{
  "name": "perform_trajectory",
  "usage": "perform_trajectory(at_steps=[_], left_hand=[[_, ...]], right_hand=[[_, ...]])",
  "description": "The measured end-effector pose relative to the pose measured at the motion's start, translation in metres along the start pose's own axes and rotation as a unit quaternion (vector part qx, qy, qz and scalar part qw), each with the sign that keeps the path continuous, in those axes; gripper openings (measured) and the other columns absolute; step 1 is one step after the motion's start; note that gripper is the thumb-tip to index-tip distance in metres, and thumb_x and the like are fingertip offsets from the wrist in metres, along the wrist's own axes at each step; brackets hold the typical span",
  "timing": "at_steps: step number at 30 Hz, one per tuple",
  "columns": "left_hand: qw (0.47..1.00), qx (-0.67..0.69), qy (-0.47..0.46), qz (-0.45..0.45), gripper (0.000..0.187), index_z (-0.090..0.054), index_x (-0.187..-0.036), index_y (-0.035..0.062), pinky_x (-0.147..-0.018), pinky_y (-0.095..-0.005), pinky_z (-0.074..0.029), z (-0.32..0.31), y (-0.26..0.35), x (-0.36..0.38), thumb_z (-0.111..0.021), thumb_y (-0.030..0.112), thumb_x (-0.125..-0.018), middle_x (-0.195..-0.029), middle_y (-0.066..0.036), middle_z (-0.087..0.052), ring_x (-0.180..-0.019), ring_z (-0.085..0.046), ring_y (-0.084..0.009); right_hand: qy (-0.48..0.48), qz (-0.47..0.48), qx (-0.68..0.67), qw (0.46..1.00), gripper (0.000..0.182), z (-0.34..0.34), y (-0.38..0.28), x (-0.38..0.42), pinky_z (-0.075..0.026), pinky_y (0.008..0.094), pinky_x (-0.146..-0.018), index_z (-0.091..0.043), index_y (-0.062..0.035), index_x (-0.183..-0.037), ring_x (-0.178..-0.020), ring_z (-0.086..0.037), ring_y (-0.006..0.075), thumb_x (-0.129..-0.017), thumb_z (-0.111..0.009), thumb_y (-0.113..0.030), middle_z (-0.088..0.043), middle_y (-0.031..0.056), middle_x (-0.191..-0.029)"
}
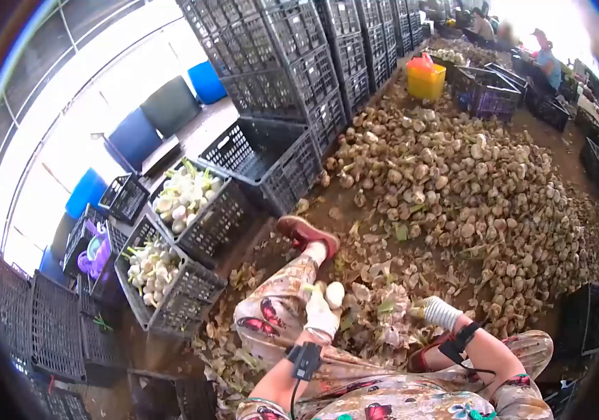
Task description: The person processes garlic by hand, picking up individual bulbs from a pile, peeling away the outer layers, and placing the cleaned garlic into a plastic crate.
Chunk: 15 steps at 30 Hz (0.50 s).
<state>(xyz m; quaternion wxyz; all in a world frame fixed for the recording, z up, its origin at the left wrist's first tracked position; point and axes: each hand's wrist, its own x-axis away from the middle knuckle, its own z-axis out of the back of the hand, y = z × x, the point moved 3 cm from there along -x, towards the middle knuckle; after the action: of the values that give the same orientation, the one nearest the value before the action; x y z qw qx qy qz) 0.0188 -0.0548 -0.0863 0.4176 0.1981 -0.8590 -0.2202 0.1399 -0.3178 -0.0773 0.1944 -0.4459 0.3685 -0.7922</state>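
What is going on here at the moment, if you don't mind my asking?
A seated person is working through bulbs that look like garlic. The gloved left hand holds a pale bulb; the gloved right hand is over loose skins, its grip unclear. A big heap of brownish bulbs covers the ground ahead, while two crates to the left hold pale bulbs with greenish stems.

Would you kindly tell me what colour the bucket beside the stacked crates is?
The bucket is yellow; it shows in the head view, near the top.
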Motion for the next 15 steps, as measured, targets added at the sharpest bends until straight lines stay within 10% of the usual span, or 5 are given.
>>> perform_trajectory(at_steps=[4,7,11,13,15], left_hand=[[0.997,0.018,-0.069,0.021,0.023,-0.048,-0.106,0.0127,-0.07,-0.0406,-0.052,-0.022,0.008,0.003,-0.05,0.03,-0.092,-0.097,-0.006,-0.055,-0.086,-0.056,-0.0229],[0.956,-0.066,-0.255,-0.13,0.025,-0.047,-0.11,0.0088,-0.081,-0.0401,-0.045,-0.07,0.126,-0.019,-0.044,0.028,-0.094,-0.105,-0.007,-0.052,-0.096,-0.051,-0.0221],[0.733,-0.399,-0.336,-0.436,0.03,-0.046,-0.115,0.0035,-0.096,-0.0395,-0.036,-0.09,0.235,-0.078,-0.036,0.025,-0.096,-0.117,-0.009,-0.048,-0.11,-0.045,-0.021],[0.945,-0.006,-0.259,-0.199,0.041,-0.04,-0.128,0.0037,-0.107,-0.0397,-0.027,-0.142,0.181,0.01,-0.037,0.031,-0.098,-0.137,-0.012,-0.039,-0.127,-0.035,-0.0262],[0.957,-0.05,-0.268,-0.099,0.033,-0.056,-0.105,0.0071,-0.093,-0.0377,-0.034,-0.118,0.139,-0.014,-0.042,0.036,-0.095,-0.115,-0.008,-0.05,-0.107,-0.044,-0.0224]], right_hand=[[0.006,-0.004,0.066,0.998,0.043,0.003,0.033,-0.017,-0.045,0.0313,-0.08,-0.065,-0.0044,-0.105,-0.085,-0.059,0.017,-0.085,-0.06,-0.042,-0.068,0.0103,-0.099],[0.022,-0.01,0.027,0.999,0.047,0.015,0.031,-0.009,-0.045,0.0333,-0.085,-0.062,-0.0054,-0.113,-0.096,-0.059,0.023,-0.085,-0.058,-0.043,-0.065,0.0149,-0.106],[0.13,0.098,0.065,0.984,0.031,0.024,0.087,-0.035,-0.044,0.0406,-0.061,-0.064,-0.0014,-0.085,-0.064,-0.057,0.0313,-0.081,-0.058,-0.031,-0.063,0.0192,-0.074],[0.153,0.025,0.05,0.987,0.024,0.037,0.081,-0.023,-0.043,0.0406,-0.059,-0.066,-0.0027,-0.08,-0.061,-0.056,0.0315,-0.08,-0.054,-0.023,-0.061,0.018,-0.068],[0.204,0.004,0.038,0.978,0.024,0.049,0.099,-0.029,-0.043,0.0396,-0.059,-0.066,-0.0036,-0.074,-0.059,-0.054,0.0327,-0.08,-0.054,-0.023,-0.06,0.0178,-0.066]])
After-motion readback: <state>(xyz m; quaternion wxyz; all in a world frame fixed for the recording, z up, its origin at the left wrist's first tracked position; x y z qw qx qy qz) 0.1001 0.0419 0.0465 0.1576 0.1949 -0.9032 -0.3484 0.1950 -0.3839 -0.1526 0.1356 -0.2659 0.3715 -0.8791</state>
